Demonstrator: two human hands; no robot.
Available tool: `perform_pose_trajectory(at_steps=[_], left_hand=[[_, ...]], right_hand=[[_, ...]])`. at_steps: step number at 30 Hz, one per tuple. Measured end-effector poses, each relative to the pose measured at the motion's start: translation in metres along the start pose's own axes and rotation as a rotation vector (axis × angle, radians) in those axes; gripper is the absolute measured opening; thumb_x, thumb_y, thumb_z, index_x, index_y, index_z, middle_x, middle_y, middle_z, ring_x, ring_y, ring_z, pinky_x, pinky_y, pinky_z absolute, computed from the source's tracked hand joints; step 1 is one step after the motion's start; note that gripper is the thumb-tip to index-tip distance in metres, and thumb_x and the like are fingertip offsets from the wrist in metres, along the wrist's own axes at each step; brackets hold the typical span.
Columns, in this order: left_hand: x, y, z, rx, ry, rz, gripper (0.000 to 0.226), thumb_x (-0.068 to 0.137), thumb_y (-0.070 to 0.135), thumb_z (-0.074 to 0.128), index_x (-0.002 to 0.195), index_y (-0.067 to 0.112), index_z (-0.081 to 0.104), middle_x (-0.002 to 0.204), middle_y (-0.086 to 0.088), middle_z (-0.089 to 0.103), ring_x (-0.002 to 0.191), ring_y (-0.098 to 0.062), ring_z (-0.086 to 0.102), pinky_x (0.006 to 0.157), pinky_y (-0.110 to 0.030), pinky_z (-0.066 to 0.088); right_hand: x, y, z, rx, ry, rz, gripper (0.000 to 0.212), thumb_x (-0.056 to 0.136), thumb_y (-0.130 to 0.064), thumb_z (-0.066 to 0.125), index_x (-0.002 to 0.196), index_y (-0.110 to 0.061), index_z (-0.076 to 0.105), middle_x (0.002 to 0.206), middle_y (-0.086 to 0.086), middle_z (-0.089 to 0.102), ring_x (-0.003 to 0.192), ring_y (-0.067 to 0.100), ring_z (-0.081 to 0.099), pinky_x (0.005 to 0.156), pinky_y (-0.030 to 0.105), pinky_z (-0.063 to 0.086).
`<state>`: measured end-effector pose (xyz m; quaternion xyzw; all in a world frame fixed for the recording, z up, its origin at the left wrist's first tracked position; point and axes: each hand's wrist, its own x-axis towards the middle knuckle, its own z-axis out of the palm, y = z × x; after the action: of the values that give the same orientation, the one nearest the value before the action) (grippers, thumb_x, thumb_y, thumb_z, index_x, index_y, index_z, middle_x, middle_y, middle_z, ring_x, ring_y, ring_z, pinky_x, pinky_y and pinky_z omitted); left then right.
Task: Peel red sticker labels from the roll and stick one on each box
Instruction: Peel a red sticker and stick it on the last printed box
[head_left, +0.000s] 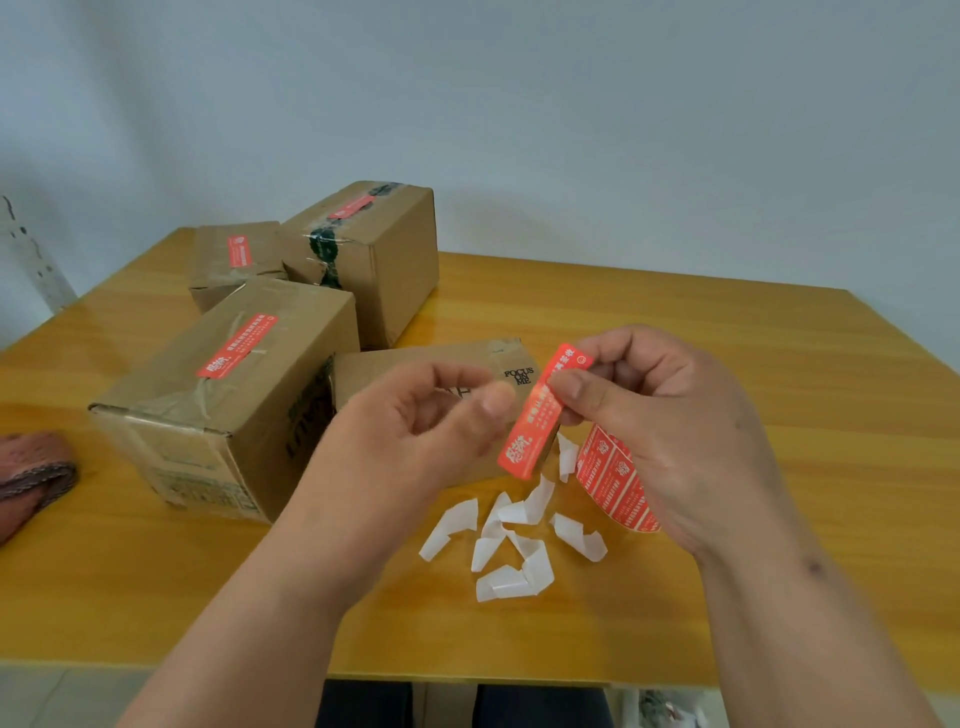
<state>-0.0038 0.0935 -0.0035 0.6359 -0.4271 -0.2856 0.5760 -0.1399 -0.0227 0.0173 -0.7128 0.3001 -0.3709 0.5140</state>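
My right hand (670, 415) pinches a peeled red sticker label (543, 415) between thumb and fingers, above a flat cardboard box (410, 366) printed "FOCUS ON ME", which shows no sticker. My left hand (415, 431) hovers just left of the label, blurred, its fingers loosely curled with nothing seen in them. The roll of red stickers (618, 480) shows under my right palm; whether that hand holds it is unclear. Three other boxes each carry a red sticker: a large one (171, 415) at front left, a small one (213, 260) behind it, and a tall one (395, 260) at the back.
Several white backing scraps (511, 540) lie on the yellow wooden table (779, 364) below my hands. A pinkish-brown woven object (31, 473) sits at the left edge. The table's front edge runs close to my body, with floor beyond it.
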Motion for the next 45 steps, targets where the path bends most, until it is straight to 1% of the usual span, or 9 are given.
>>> perform_pose_trajectory(at_steps=[6,10,13,20,24,30,34,39,45], left_hand=[[0.003,-0.003,0.007,-0.106,-0.066,-0.102,0.009,0.082,0.015,0.070,0.080,0.023,0.074,0.072,-0.001,0.073,0.068,-0.012,0.068,0.068,-0.024,0.054],[0.004,0.001,0.000,0.053,-0.035,-0.054,0.010,0.081,0.022,0.070,0.082,0.031,0.075,0.074,0.000,0.073,0.077,-0.022,0.071,0.077,-0.042,0.060],[0.003,0.005,-0.004,0.144,-0.002,-0.049,0.013,0.081,0.023,0.071,0.080,0.035,0.076,0.075,0.004,0.074,0.080,-0.020,0.070,0.076,-0.043,0.060],[0.004,0.005,-0.011,0.219,0.007,-0.064,0.020,0.084,0.028,0.070,0.091,0.046,0.075,0.078,0.008,0.075,0.080,-0.028,0.070,0.075,-0.051,0.059],[0.010,0.003,-0.018,0.285,0.047,-0.051,0.010,0.084,0.033,0.070,0.091,0.037,0.075,0.070,0.005,0.071,0.074,-0.024,0.068,0.069,-0.043,0.060],[0.020,0.002,-0.030,0.361,0.066,-0.059,0.003,0.083,0.031,0.071,0.083,0.029,0.069,0.067,0.009,0.070,0.070,-0.014,0.068,0.056,-0.021,0.049],[0.028,0.004,-0.038,0.429,0.097,-0.044,0.003,0.084,0.031,0.069,0.081,0.031,0.068,0.069,0.009,0.070,0.069,-0.012,0.065,0.053,-0.020,0.050],[0.040,0.006,-0.045,0.499,0.109,-0.052,0.005,0.087,0.030,0.066,0.083,0.033,0.066,0.070,0.017,0.069,0.073,-0.001,0.064,0.053,-0.014,0.053],[0.053,0.005,-0.060,0.534,0.086,-0.134,0.008,0.085,0.032,0.070,0.078,0.028,0.067,0.068,0.017,0.072,0.069,0.000,0.068,0.064,-0.021,0.058]], right_hand=[[-0.004,-0.003,-0.003,-0.126,-0.040,-0.061,0.010,0.084,-0.018,0.068,0.087,-0.028,0.071,0.075,-0.008,0.073,0.072,0.006,0.069,0.069,0.018,0.052],[-0.005,0.001,-0.006,-0.404,0.027,-0.116,0.016,0.084,-0.038,0.063,0.098,-0.043,0.068,0.083,-0.027,0.069,0.083,-0.006,0.062,0.065,0.002,0.042],[-0.002,0.002,-0.011,-0.329,0.106,-0.097,0.041,0.081,-0.042,0.062,0.121,-0.038,0.060,0.087,-0.027,0.067,0.086,-0.010,0.058,0.068,0.005,0.043],[-0.004,-0.002,-0.001,-0.268,-0.109,-0.175,0.009,0.078,-0.043,0.070,0.082,-0.035,0.072,0.074,-0.017,0.068,0.073,-0.001,0.062,0.064,0.007,0.044],[-0.001,-0.006,0.004,-0.268,-0.197,-0.179,0.025,0.068,-0.052,0.076,0.086,-0.036,0.072,0.076,-0.018,0.067,0.075,-0.001,0.061,0.065,0.008,0.045],[0.014,-0.002,0.019,-0.394,-0.082,-0.168,0.007,0.081,-0.038,0.062,0.077,-0.035,0.066,0.078,-0.014,0.065,0.072,0.012,0.059,0.061,0.022,0.047],[0.023,-0.006,0.027,-0.313,-0.117,-0.118,0.025,0.073,-0.048,0.068,0.094,-0.034,0.063,0.080,-0.016,0.065,0.078,-0.003,0.059,0.067,0.008,0.046],[0.040,-0.006,0.039,-0.507,-0.089,-0.152,0.011,0.086,-0.028,0.065,0.076,-0.032,0.061,0.070,-0.017,0.061,0.076,-0.007,0.054,0.063,0.004,0.040],[0.046,-0.008,0.046,-0.511,-0.089,-0.207,0.009,0.087,-0.024,0.065,0.090,-0.031,0.060,0.080,-0.019,0.060,0.083,-0.019,0.051,0.061,-0.002,0.038]])
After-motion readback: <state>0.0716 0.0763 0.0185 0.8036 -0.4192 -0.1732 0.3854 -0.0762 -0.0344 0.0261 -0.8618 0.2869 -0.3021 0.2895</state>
